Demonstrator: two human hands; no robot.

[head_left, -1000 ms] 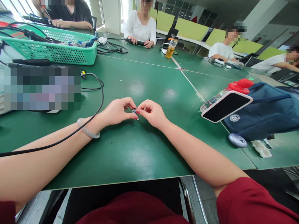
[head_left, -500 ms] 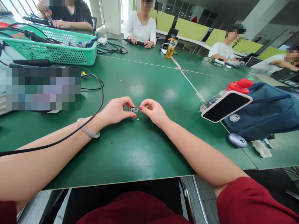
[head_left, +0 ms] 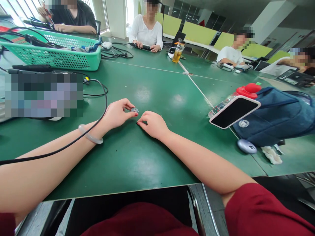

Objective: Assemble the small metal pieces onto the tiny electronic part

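Between the thumb and fingers of my left hand [head_left: 119, 113] is a small black-and-white patterned piece [head_left: 134, 110]; it is too small to tell its kind. The hand is closed on it, just above the green table [head_left: 147, 157]. My right hand [head_left: 154, 124] is beside it, a little nearer to me, with thumb and forefinger pinched together at the table surface. Whatever is between those fingertips, if anything, is hidden. A pale bangle [head_left: 90, 134] circles my left wrist, and a black cable [head_left: 61, 148] crosses over that forearm.
A green basket [head_left: 61, 60] of cables stands at the left back. On the right are a phone [head_left: 235, 112], propped by a red-lidded bottle [head_left: 247, 90], a blue bag [head_left: 278, 121] and a mouse [head_left: 246, 146]. A drink bottle [head_left: 178, 52] stands farther off. Several people sit around.
My right hand has moved left and nearer to me, its fingertips lowered to the table. My left hand has shifted slightly left. The thin metal bit below my left thumb no longer shows.
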